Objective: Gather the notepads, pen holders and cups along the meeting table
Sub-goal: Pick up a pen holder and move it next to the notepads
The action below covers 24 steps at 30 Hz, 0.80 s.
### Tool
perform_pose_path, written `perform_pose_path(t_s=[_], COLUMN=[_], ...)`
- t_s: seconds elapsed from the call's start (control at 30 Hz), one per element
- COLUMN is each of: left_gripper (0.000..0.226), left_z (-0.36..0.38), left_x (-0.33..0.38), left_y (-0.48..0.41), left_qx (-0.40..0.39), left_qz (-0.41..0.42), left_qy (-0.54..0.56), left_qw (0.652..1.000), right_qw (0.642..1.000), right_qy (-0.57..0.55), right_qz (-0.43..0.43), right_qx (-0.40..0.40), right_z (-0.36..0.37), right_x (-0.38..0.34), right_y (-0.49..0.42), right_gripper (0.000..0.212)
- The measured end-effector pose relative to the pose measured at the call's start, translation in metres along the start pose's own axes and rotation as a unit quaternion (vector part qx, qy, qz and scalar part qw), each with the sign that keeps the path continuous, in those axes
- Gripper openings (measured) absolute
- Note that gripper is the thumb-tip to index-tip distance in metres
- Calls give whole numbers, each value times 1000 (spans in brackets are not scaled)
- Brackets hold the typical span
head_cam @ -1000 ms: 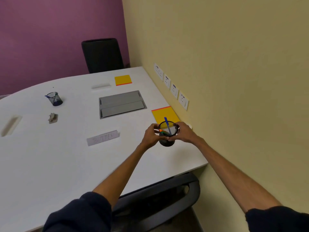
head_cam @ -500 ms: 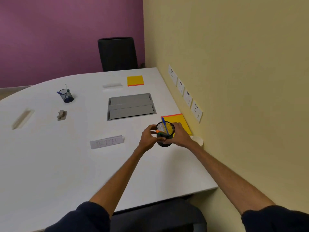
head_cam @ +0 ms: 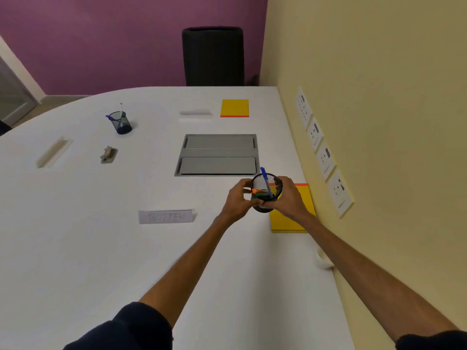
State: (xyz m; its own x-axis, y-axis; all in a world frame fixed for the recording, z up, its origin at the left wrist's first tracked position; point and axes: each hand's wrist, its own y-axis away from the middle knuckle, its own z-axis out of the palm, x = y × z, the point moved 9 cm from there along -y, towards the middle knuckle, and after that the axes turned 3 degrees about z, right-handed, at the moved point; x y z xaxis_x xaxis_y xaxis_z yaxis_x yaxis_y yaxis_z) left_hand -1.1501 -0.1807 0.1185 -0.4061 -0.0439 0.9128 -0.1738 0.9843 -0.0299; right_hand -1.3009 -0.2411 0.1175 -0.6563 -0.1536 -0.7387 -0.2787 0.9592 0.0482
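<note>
Black mesh pen holder (head_cam: 265,198): gripped between both hands, the left hand (head_cam: 236,199) curled round its left side and the right hand (head_cam: 289,198) round its right. It contains a blue pen (head_cam: 265,181) and an orange marker (head_cam: 255,191).
Position: white tabletop (head_cam: 75,248), wall side, at the left edge of the near yellow notepad (head_cam: 290,222).
Second pen holder (head_cam: 121,123): far left, upright.
Far yellow notepad (head_cam: 234,107): beyond the grey cable hatch (head_cam: 218,154).
White cup (head_cam: 323,260): at the wall edge, partly hidden by the right forearm.

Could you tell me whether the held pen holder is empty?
Not empty: the pen holder contains a blue pen and an orange marker.
</note>
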Motion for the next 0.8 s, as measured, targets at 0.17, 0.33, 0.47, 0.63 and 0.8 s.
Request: perform_pose_path(t_s=[0.17, 0.33, 0.47, 0.63, 0.8], left_gripper=[63, 55, 51, 56, 64], left_z=[35, 72, 102, 130, 133], left_x=[-21, -39, -48, -66, -86], left_y=[-65, -130, -172, -205, -216], left_qx=[-3, -22, -52, -84, -63], left_qz=[-12, 7, 8, -23, -43], left_qy=[-14, -72, -104, -108, -128], left_qw=[1000, 997, 993, 990, 989], right_qw=[1000, 999, 996, 983, 977], right_qy=[-21, -41, -61, -94, -64], right_qz=[5, 22, 45, 115, 136], right_qx=[-15, 6, 48, 106, 154], right_z=[0, -4, -7, -4, -9], right_x=[43, 81, 105, 145, 165], right_y=[-72, -131, -168, -200, -227], right_gripper=[92, 94, 94, 95, 94])
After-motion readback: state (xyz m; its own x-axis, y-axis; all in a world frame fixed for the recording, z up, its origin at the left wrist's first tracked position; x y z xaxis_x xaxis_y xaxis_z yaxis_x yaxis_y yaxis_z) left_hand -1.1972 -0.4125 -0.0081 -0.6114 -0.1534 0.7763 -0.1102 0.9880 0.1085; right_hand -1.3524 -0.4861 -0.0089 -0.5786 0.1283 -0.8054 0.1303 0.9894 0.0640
